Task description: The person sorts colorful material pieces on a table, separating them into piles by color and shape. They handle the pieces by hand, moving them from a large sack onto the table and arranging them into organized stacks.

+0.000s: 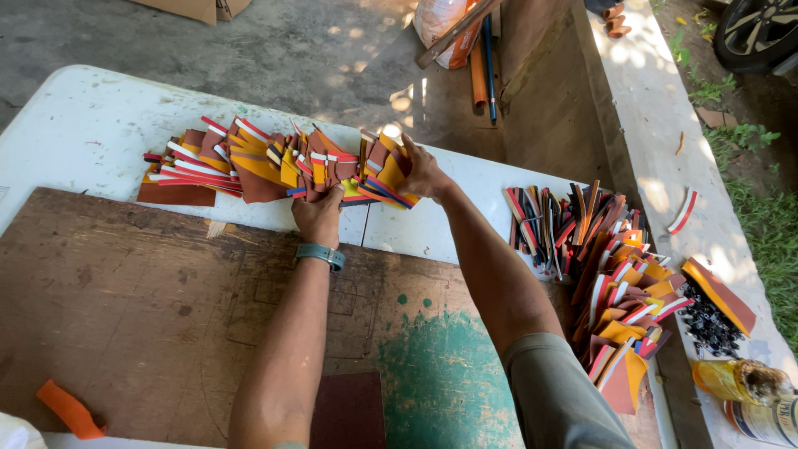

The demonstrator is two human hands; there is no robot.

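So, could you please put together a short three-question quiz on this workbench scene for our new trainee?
1. True or false: both hands rest on the row of layered pieces on the white table.
2. Which wrist bears the grey-blue band? A) the left B) the right C) neither
3. What small orange thing lies at the near left edge of the brown board?

Key
1. True: the left hand presses the row's near side, and the right hand grips its right end.
2. A
3. An orange strip, lying apart from both hands. A second heap of pieces sits at the right.
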